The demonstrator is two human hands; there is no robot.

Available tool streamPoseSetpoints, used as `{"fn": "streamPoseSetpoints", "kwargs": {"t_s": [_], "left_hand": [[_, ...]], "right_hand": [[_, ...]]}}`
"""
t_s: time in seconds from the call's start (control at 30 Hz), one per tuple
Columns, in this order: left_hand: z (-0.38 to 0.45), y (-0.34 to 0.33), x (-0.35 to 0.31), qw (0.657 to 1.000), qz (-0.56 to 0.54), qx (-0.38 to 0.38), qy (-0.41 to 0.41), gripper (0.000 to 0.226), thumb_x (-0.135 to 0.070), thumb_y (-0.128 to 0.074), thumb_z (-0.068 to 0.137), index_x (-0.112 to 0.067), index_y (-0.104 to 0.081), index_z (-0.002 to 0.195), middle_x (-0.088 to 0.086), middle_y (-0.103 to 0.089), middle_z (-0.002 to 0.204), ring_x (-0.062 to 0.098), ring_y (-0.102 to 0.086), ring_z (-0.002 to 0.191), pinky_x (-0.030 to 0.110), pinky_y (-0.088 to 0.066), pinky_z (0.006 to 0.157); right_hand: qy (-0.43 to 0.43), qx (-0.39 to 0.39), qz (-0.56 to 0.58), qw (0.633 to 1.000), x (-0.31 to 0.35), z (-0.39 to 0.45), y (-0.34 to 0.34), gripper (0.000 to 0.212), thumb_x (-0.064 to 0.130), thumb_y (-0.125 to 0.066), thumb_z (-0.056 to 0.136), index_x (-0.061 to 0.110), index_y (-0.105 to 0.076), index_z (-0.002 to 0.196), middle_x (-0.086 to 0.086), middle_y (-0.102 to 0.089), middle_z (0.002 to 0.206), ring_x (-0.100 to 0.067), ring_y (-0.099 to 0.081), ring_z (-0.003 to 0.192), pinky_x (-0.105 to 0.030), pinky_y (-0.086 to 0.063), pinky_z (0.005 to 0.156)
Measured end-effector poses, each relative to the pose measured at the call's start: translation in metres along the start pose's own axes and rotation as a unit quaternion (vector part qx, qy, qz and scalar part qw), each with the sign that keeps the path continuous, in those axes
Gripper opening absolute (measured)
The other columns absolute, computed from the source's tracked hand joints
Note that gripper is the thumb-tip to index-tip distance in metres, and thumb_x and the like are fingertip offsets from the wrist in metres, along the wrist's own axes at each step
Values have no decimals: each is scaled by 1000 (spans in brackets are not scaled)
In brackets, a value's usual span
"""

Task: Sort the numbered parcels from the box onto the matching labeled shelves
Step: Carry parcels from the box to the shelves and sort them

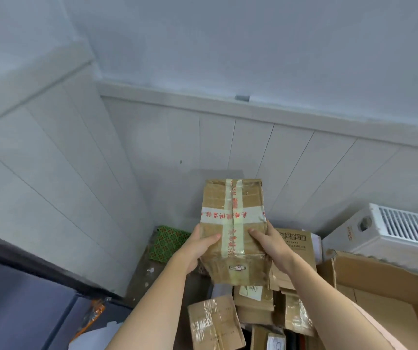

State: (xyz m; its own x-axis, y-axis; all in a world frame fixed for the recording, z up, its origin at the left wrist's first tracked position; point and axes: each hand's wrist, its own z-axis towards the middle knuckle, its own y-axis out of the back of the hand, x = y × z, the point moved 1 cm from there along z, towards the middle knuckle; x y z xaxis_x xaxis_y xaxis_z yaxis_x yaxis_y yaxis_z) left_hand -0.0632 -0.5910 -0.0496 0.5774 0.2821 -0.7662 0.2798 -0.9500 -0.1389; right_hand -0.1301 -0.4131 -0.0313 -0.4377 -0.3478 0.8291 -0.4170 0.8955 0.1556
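The taped cardboard parcel (233,231) sits at centre frame, lifted clear of the other parcels (214,324) at the bottom, its small label facing the camera, likely for reading. The left hand (198,248) and right hand (270,245) clasp its sides, thumbs on top. Open room lies toward the wall above; the open cardboard box (380,286) crowds the lower right.

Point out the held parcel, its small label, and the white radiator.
held parcel (233,223): head view, taped top face.
small label (237,268): head view, label's middle, near side.
white radiator (390,238): head view, front casing.

Matt cardboard parcel (233,231), glossy tape (230,215)
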Motion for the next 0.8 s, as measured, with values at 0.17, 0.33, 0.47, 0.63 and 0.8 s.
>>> {"fn": "streamPoseSetpoints", "kwargs": {"t_s": [0.17, 0.33, 0.47, 0.63, 0.8], "left_hand": [[-33, 0, -41, 999, 6, -6, -33, 55, -17, -65, 89, -21, -40, 138, 4, -58, 129, 22, -56, 115, 45, -42, 104], [-78, -5, -68, 998, -20, -9, -64, 50, -14, -63, 90, -17, -42, 134, 9, -61, 123, 25, -62, 105, 45, -51, 89], [-123, -16, -78, 993, -50, -27, -100, 47, -7, -61, 90, -10, -44, 133, 14, -61, 123, 27, -64, 100, 41, -54, 83], [-195, -41, -69, 986, -63, -83, -133, 37, -4, -59, 91, -9, -49, 126, 13, -63, 119, 24, -64, 94, 38, -54, 82], [-261, -57, -40, 968, -98, -163, -165, 41, -3, -60, 90, -7, -48, 129, 14, -63, 119, 24, -64, 91, 37, -55, 76]], "right_hand": [[-6, -32, 46, 998, 38, -31, -3, 42, 16, -53, 95, 7, -44, 135, -11, -62, 117, -23, -62, 94, -30, -51, 77], [28, -3, 58, 998, 77, -73, 0, 34, 12, -49, 97, 9, -44, 131, -8, -62, 103, -18, -62, 80, -24, -48, 60], [60, 35, 35, 997, 100, -112, 7, 35, 9, -48, 97, 9, -42, 131, -6, -61, 94, -19, -61, 79, -27, -49, 60], [103, 95, 15, 990, 109, -169, 24, 30, 4, -46, 95, 14, -42, 124, -7, -61, 96, -20, -61, 79, -30, -51, 65], [138, 157, -13, 978, 103, -224, 29, 28, 1, -42, 95, 11, -45, 120, -8, -61, 92, -20, -60, 75, -29, -48, 59]]}}
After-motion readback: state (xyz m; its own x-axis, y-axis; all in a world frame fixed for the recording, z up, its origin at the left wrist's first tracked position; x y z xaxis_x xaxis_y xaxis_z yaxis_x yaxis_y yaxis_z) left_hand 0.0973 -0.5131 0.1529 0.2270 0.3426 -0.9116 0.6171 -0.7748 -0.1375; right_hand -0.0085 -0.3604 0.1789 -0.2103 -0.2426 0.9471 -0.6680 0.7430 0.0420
